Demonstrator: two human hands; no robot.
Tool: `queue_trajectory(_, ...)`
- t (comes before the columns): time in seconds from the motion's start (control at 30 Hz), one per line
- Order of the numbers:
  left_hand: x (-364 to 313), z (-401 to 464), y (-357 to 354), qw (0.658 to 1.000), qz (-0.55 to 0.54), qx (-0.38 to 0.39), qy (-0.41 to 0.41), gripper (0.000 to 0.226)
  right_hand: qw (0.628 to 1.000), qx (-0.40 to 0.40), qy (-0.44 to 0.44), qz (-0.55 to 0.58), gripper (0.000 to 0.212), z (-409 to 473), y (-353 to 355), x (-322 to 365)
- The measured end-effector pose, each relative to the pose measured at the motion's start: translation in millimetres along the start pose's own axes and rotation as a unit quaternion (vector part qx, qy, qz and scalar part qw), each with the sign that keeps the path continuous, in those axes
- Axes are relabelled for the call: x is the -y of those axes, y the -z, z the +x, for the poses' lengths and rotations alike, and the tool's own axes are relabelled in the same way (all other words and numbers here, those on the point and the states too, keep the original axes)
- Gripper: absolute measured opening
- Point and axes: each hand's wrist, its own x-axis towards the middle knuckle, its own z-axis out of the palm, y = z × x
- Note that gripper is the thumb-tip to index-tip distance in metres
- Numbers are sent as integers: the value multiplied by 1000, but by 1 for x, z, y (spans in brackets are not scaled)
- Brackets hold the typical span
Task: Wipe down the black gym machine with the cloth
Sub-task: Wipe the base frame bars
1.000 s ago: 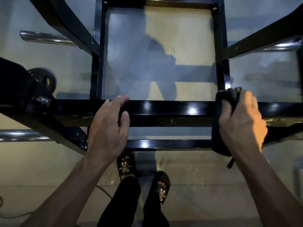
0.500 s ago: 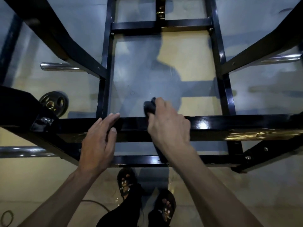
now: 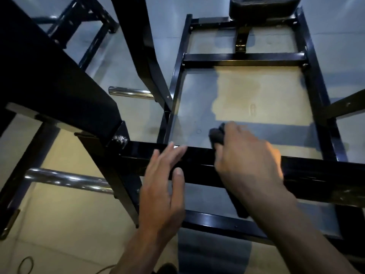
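On the near horizontal crossbar of the glossy black steel gym machine frame [image 3: 308,171], the right hand [image 3: 246,161] clutches a bunched dark cloth [image 3: 217,135], mid-wipe; the left hand [image 3: 164,184] rests flat, fingers straight. Farther rails and the seat pad probably remain to be wiped

The floor [image 3: 256,99] is smooth and pale, lit in warm yellow patches crossed by blue-grey shadows. A second black frame [image 3: 79,22] stands on it in the upper left of the frame. A thin cable [image 3: 25,265] loops at the lower left.
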Motion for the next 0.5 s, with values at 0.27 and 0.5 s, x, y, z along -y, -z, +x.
queue_trajectory(0.27,74,2,39,972,-84,-218,-38,35,983,-47,173,34,30,21,-37,111)
queue_trajectory(0.5,113,7,41,930,-129,-340,-52,32,966,-43,254,35,21,24,-48,129)
